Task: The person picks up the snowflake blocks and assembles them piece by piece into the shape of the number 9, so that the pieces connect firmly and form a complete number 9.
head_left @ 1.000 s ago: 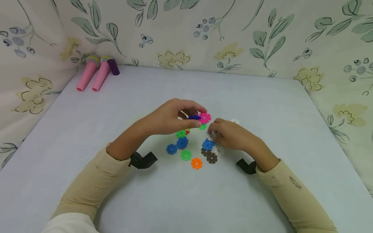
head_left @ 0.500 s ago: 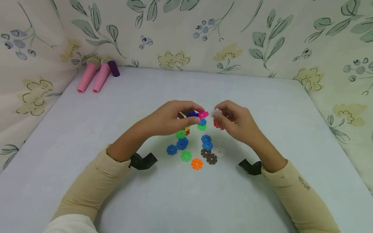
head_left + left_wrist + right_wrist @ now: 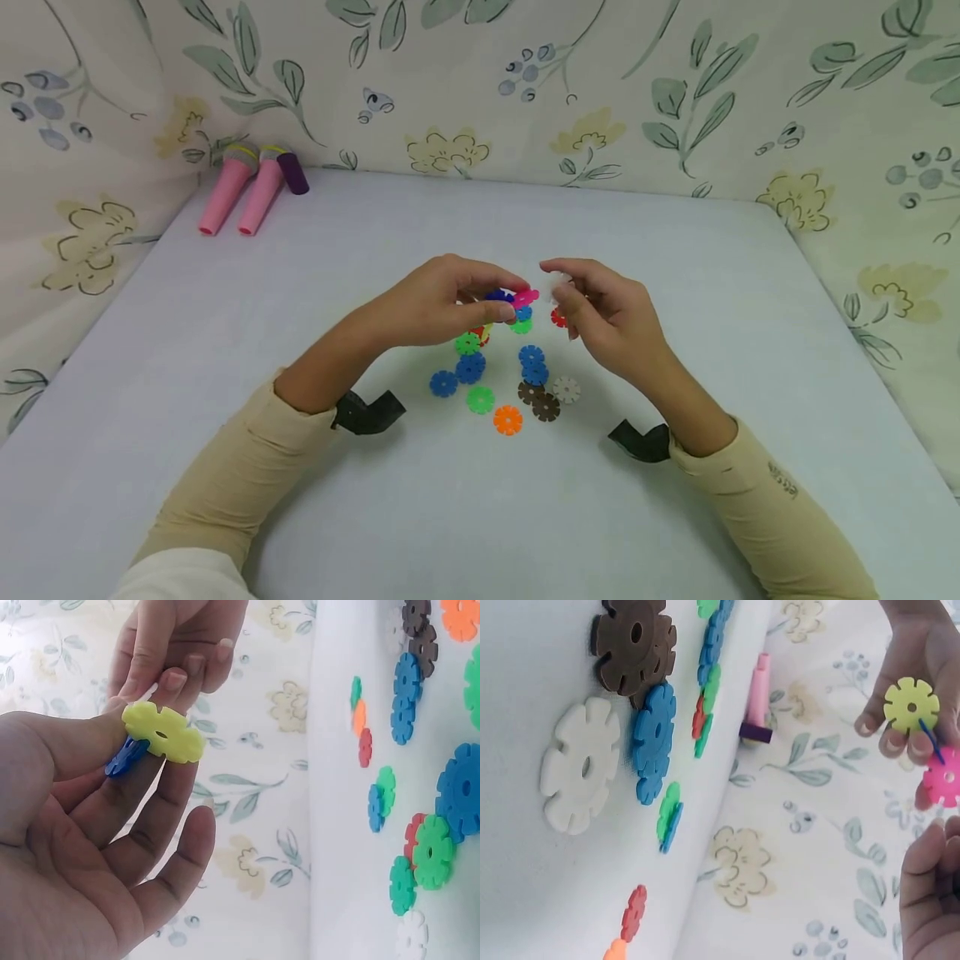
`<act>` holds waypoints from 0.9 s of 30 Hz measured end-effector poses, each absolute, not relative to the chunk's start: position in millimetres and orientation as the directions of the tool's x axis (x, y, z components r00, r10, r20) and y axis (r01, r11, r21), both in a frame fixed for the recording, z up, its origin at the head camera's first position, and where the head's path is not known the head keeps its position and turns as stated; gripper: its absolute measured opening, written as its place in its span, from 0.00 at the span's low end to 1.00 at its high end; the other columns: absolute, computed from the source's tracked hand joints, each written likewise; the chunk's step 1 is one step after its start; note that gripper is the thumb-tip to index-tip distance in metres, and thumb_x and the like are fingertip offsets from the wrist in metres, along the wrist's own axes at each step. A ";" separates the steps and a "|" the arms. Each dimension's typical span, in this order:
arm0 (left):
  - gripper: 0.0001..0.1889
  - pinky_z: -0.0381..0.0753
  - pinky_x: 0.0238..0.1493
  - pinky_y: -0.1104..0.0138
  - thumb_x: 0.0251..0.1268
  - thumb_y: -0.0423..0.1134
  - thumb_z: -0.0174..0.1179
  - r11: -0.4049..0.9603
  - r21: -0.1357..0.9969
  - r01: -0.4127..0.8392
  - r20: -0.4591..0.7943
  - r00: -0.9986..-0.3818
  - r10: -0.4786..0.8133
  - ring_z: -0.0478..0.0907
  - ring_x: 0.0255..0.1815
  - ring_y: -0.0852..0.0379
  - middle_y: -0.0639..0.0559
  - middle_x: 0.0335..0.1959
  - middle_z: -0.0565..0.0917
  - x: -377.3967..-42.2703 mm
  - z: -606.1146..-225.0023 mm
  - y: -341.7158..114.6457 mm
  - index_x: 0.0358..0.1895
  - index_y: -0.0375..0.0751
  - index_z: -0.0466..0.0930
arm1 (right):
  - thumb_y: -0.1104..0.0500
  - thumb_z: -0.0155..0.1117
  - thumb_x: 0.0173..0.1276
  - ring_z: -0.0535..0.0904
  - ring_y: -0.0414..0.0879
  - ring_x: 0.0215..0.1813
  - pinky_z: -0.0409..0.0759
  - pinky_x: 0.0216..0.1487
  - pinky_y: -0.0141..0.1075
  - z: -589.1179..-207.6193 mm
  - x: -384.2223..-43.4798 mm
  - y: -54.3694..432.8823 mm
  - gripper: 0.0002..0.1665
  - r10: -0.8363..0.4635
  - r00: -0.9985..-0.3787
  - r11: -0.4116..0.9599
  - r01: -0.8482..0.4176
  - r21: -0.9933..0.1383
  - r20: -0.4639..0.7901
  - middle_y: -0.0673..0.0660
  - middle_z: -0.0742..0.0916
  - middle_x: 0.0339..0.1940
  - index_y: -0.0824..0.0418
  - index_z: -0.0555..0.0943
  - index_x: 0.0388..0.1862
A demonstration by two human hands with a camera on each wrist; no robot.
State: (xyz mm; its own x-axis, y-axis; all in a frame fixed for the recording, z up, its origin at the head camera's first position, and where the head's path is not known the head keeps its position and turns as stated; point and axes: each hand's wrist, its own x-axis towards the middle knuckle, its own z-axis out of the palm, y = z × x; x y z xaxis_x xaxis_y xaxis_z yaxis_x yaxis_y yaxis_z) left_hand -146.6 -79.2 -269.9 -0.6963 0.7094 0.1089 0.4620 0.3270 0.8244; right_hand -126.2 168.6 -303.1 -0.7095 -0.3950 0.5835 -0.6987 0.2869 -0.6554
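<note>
At the centre of the head view, the left hand (image 3: 435, 304) pinches a joined pink disc (image 3: 527, 297), dark-blue disc (image 3: 126, 757) and yellow disc (image 3: 177, 733). The pink disc is tilted, its long axis rising rightward. Just beside its right edge, the right hand (image 3: 617, 315) pinches a white disc (image 3: 556, 285); the two discs look slightly apart, above the tabletop (image 3: 420, 508).

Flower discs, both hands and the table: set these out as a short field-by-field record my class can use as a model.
Left hand: holds yellow disc, dark blue disc and pink disc, seemingly slotted together
Right hand: pinches white disc
Table: orange disc nearest the person; two brown discs overlapping
Far left corner: two pink microphones
Backdrop: floral cloth
</note>
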 end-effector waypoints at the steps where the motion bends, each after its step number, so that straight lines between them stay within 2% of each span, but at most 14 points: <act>1: 0.20 0.83 0.46 0.62 0.70 0.36 0.64 0.324 0.826 0.461 0.108 -0.693 0.712 0.85 0.46 0.56 0.52 0.44 0.88 -146.7 -270.0 -78.7 0.63 0.35 0.79 | 0.75 0.59 0.70 0.75 0.43 0.22 0.78 0.27 0.30 -302.8 -125.8 168.6 0.19 -0.392 -0.707 0.281 -0.701 -0.655 0.589 0.54 0.80 0.25 0.69 0.80 0.59; 5: 0.20 0.83 0.44 0.62 0.70 0.35 0.64 0.312 0.835 0.453 0.107 -0.690 0.716 0.85 0.45 0.56 0.52 0.43 0.88 -146.3 -270.6 -77.5 0.62 0.35 0.79 | 0.76 0.60 0.69 0.76 0.44 0.22 0.79 0.27 0.31 -301.9 -123.5 167.5 0.20 -0.388 -0.709 0.252 -0.697 -0.672 0.589 0.56 0.81 0.25 0.69 0.80 0.59; 10: 0.20 0.84 0.42 0.61 0.69 0.33 0.64 0.281 0.851 0.444 0.127 -0.692 0.710 0.86 0.44 0.55 0.51 0.42 0.89 -145.7 -271.4 -76.3 0.61 0.33 0.80 | 0.77 0.60 0.68 0.77 0.44 0.21 0.80 0.27 0.31 -301.9 -119.4 163.5 0.20 -0.361 -0.728 0.222 -0.674 -0.704 0.583 0.55 0.82 0.25 0.69 0.81 0.57; 15: 0.18 0.83 0.42 0.61 0.67 0.31 0.66 0.297 0.851 0.432 0.134 -0.727 0.674 0.86 0.43 0.57 0.51 0.39 0.89 -142.9 -271.3 -72.3 0.59 0.32 0.81 | 0.78 0.59 0.68 0.76 0.44 0.20 0.79 0.25 0.31 -307.1 -113.8 156.2 0.19 -0.300 -0.727 0.195 -0.681 -0.706 0.618 0.55 0.82 0.24 0.71 0.81 0.57; 20: 0.18 0.82 0.44 0.63 0.67 0.31 0.66 0.349 0.837 0.422 0.121 -0.764 0.634 0.86 0.43 0.60 0.52 0.39 0.89 -139.7 -271.6 -64.2 0.59 0.33 0.82 | 0.77 0.58 0.69 0.76 0.43 0.19 0.78 0.24 0.30 -309.3 -114.1 155.1 0.19 -0.286 -0.714 0.222 -0.698 -0.680 0.639 0.54 0.82 0.24 0.72 0.81 0.58; 22: 0.19 0.83 0.42 0.63 0.68 0.32 0.65 0.353 0.839 0.414 0.103 -0.758 0.645 0.86 0.42 0.58 0.53 0.38 0.89 -140.9 -272.5 -62.8 0.61 0.33 0.81 | 0.77 0.57 0.70 0.76 0.43 0.20 0.78 0.24 0.31 -308.3 -116.4 157.3 0.19 -0.299 -0.720 0.218 -0.690 -0.690 0.626 0.55 0.82 0.24 0.71 0.80 0.59; 27: 0.22 0.84 0.46 0.62 0.68 0.38 0.66 0.337 0.861 0.381 0.039 -0.709 0.704 0.85 0.44 0.56 0.51 0.44 0.87 -144.3 -275.3 -63.5 0.63 0.36 0.76 | 0.75 0.57 0.72 0.78 0.44 0.23 0.81 0.28 0.34 -307.3 -121.7 161.2 0.21 -0.382 -0.734 0.210 -0.660 -0.721 0.561 0.54 0.83 0.26 0.69 0.79 0.62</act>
